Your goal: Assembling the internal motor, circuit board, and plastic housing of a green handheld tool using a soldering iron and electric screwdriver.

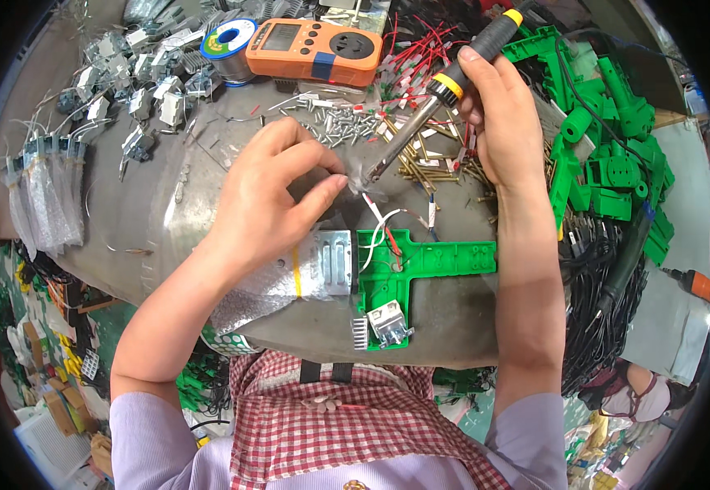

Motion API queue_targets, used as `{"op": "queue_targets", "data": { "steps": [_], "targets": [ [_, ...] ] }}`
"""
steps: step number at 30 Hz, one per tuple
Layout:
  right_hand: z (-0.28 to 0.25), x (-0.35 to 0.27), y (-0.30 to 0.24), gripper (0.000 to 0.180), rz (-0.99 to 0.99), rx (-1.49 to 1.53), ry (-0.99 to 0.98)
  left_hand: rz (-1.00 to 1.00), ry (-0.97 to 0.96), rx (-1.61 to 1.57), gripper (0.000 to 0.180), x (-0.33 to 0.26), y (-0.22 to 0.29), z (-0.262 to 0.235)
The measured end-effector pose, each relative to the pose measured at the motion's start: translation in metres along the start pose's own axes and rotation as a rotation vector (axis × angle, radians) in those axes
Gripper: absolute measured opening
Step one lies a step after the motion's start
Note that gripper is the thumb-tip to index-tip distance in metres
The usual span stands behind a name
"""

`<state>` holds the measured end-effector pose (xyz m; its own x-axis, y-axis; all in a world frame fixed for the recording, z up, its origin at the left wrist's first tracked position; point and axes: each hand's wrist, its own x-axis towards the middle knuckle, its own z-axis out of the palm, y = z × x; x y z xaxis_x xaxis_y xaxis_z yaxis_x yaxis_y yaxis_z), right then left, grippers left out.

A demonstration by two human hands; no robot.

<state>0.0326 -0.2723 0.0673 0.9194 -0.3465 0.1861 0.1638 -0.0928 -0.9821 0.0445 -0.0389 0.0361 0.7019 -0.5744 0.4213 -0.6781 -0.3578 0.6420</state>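
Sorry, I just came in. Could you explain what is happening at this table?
A person's right hand holds a soldering iron, pointing down to the left. The left hand is beside its tip, thumb and fingers close together; whether they grip anything is unclear. Nearer the person lies a green plastic part, with thin wires and a white-and-silver piece on it. An orange meter and solder spool are farther away.

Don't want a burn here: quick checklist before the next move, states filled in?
1. Right hand on the soldering iron by its handle: ok.
2. Left hand well away from the iron tip: not ok, thumb and forefinger are close beside it.
3. Left-hand pinch secure: cannot tell, too blurred.
4. Green housing lying on the tabletop: ok.
5. Solder spool in view: ok, beside the orange meter.
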Motion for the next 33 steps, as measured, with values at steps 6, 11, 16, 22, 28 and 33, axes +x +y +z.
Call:
{"op": "queue_targets", "data": {
  "steps": [6,11,16,22,28,33],
  "targets": [
    [-0.003,-0.002,0.000,0.027,-0.002,-0.027,0.009,-0.025,0.000,-0.006,0.012,-0.002,0.001,-0.001],
    [-0.025,-0.021,-0.004,0.022,0.017,0.158,0.031,-0.183,0.031,-0.116,0.011,-0.018,0.017,-0.013],
    [-0.054,-0.068,-0.007,0.020,0.154,0.255,0.158,-0.006,-0.040,0.023,0.016,-0.055,0.034,-0.016],
    [-0.053,-0.100,-0.005,0.024,0.138,0.217,0.040,-0.100,-0.054,-0.190,0.016,-0.078,0.049,-0.003],
    [-0.043,-0.103,-0.005,0.024,0.127,0.133,-0.016,-0.060,-0.057,-0.174,0.016,-0.081,0.050,-0.004],
    [-0.040,-0.104,-0.001,0.023,0.115,0.109,-0.043,-0.085,-0.073,-0.190,0.017,-0.086,0.052,-0.003]
  ]
}}
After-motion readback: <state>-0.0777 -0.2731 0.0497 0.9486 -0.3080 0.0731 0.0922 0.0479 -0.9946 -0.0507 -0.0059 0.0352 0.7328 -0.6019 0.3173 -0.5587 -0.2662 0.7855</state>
